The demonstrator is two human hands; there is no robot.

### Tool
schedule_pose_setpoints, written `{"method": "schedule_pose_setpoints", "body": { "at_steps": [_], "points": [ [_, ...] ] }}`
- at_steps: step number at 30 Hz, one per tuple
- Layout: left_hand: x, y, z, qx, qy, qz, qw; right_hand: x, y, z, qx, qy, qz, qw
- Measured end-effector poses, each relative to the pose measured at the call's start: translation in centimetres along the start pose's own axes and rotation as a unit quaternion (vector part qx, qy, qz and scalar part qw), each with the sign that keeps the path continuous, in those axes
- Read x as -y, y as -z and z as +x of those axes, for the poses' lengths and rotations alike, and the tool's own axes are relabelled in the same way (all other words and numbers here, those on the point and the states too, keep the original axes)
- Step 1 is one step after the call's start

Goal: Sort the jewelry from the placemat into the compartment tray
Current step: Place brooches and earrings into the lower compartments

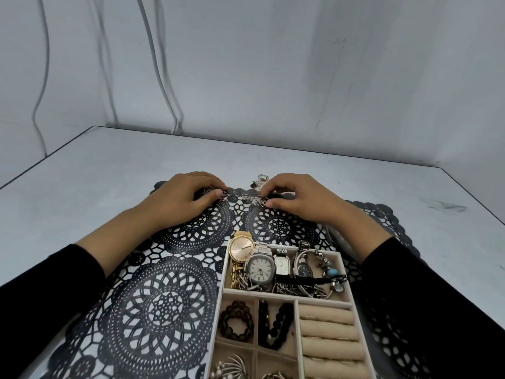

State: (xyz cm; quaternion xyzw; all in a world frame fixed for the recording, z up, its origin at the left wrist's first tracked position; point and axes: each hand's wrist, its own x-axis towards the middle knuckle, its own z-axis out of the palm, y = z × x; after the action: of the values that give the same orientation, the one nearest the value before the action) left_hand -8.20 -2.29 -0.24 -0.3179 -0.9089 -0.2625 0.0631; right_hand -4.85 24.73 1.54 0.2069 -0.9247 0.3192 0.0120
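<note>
1. Head view. A black lace-pattern openwork placemat (pixel 169 305) lies on a pale grey table (pixel 109 165); a beige fabric-lined compartment tray (pixel 222 272) sits on its near right part.

2. Left hand (pixel 180 199), black sleeve, rests palm down at the far edge of the placemat. Fingers curled, thumb tip drawn in against the forefinger; small thin metal rings (pixel 222 197) show right at the thumb tip. Looks like a pinch on them, though the grip is partly hidden by the fingers.

3. Right hand (pixel 296 198), black sleeve, mirrors it across a short gap. Fingers curled down, thumb tip close to the forefinger, a small ring-shaped piece (pixel 263 204) lying at the thumb tip. Cannot tell whether it is gripped or merely touched.

4. Between the two thumbs, on the mat: a small sparkling silver cluster piece (pixel 250 200), touching neither hand clearly.

5. Just beyond the right hand's fingertips: a loose heap of small jewelry with a pale blue stone ring (pixel 263 178) on top, at the mat's far edge.

6. Tray, far long compartment: gold round-faced watch (pixel 241 247), silver square-faced watch (pixel 259 269), two smaller watches, charm bracelet with a turquoise bead (pixel 331 272).

7. Middle small compartments: dark beaded bracelets (pixel 236 320). Right side: beige ring rolls (pixel 326 324). Near compartments hold silver pieces, cut off by the frame.
</note>
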Motion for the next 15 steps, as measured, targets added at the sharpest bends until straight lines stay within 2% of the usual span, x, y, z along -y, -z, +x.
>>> {"method": "schedule_pose_setpoints", "body": {
  "at_steps": [4,10,15],
  "points": [
    [-0.03,-0.08,0.01,-0.007,0.007,0.008,1.0,-0.38,0.17,-0.07,-0.006,-0.006,0.011,1.0],
    [-0.01,-0.15,0.14,-0.003,0.019,0.01,1.0,-0.08,0.09,0.13,0.01,0.006,-0.037,0.999],
    [-0.1,-0.15,0.11,-0.016,0.024,-0.004,1.0,0.04,0.25,0.0,0.005,-0.006,-0.012,1.0]
  ]
}}
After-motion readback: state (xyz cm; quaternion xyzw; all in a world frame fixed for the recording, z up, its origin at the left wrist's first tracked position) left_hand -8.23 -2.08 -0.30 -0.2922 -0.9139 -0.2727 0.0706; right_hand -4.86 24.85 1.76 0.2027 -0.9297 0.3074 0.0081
